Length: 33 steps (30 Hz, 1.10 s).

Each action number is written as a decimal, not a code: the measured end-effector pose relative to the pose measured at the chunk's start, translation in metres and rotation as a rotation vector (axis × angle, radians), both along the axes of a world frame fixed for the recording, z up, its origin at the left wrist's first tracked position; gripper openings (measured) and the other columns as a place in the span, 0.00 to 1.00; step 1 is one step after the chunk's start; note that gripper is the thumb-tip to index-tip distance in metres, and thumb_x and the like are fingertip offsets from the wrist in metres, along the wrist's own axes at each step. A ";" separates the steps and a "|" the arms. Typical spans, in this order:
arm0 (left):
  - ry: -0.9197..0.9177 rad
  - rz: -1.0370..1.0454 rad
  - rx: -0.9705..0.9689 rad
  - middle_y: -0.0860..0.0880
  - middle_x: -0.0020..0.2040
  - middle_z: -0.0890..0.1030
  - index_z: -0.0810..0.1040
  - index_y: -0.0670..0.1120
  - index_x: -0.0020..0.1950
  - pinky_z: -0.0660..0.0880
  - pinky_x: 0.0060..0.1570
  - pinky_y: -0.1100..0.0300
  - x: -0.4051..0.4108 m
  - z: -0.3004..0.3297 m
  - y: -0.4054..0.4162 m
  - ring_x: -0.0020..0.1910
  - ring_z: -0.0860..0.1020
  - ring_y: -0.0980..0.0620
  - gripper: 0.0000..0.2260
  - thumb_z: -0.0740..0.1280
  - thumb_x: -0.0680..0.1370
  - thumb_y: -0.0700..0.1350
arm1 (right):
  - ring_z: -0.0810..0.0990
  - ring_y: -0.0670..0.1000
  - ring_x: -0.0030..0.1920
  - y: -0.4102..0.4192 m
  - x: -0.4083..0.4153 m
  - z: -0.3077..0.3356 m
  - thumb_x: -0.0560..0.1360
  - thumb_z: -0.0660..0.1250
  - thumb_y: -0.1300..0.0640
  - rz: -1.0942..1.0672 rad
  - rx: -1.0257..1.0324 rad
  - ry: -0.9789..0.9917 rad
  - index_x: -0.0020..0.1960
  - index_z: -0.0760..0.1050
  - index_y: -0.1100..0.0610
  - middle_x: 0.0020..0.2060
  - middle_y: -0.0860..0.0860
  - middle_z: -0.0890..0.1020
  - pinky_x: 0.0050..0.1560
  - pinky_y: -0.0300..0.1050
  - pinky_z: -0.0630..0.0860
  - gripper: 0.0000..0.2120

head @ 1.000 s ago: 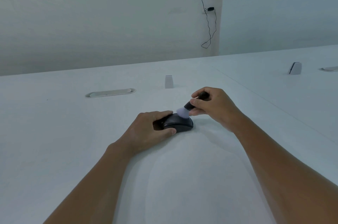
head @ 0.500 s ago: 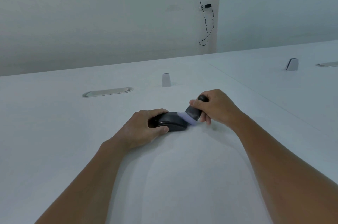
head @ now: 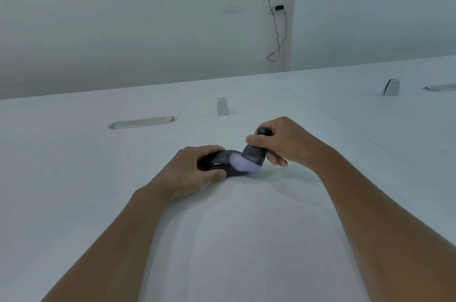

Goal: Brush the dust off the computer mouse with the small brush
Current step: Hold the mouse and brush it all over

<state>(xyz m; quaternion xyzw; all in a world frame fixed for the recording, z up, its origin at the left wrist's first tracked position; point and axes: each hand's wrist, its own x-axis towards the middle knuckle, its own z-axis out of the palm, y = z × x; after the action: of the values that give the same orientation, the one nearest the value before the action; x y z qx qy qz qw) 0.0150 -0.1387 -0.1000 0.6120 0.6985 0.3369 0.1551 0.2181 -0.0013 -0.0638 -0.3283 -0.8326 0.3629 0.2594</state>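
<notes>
Left hand clamped on mouse; right hand gripped brush; needed light strokes, bristles swept off the edge

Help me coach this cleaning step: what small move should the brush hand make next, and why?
Probably sweep the brush back leftward over the top of the mouse. Its pale bristles are pressed against the mouse's right end, low near the table, while the dark top looks uncovered. The left hand pins the mouse from its left side and the right hand grips the handle, so a short stroke seems safe.
</notes>
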 end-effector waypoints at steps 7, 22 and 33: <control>-0.008 0.001 -0.003 0.59 0.54 0.86 0.82 0.60 0.62 0.78 0.64 0.48 0.001 0.000 0.000 0.57 0.83 0.56 0.20 0.74 0.70 0.53 | 0.72 0.47 0.18 0.000 0.000 0.004 0.79 0.70 0.51 -0.036 0.071 -0.038 0.43 0.79 0.65 0.22 0.52 0.80 0.27 0.37 0.72 0.16; -0.014 -0.006 0.014 0.60 0.54 0.86 0.80 0.66 0.57 0.78 0.63 0.51 -0.001 -0.002 0.002 0.56 0.83 0.58 0.18 0.76 0.73 0.48 | 0.72 0.49 0.18 0.000 0.004 0.003 0.79 0.70 0.50 0.004 -0.008 -0.080 0.42 0.77 0.65 0.21 0.51 0.78 0.30 0.40 0.72 0.17; -0.008 -0.005 0.023 0.59 0.54 0.86 0.81 0.59 0.62 0.79 0.62 0.52 -0.001 -0.003 0.003 0.55 0.84 0.57 0.19 0.76 0.73 0.47 | 0.72 0.47 0.16 0.000 0.001 0.002 0.79 0.70 0.50 -0.066 0.119 -0.145 0.40 0.76 0.63 0.21 0.52 0.79 0.27 0.39 0.71 0.17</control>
<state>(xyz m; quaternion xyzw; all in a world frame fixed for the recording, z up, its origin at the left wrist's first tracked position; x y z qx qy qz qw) 0.0138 -0.1356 -0.1029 0.6142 0.6924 0.3468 0.1517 0.2192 -0.0011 -0.0614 -0.3651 -0.8580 0.2793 0.2291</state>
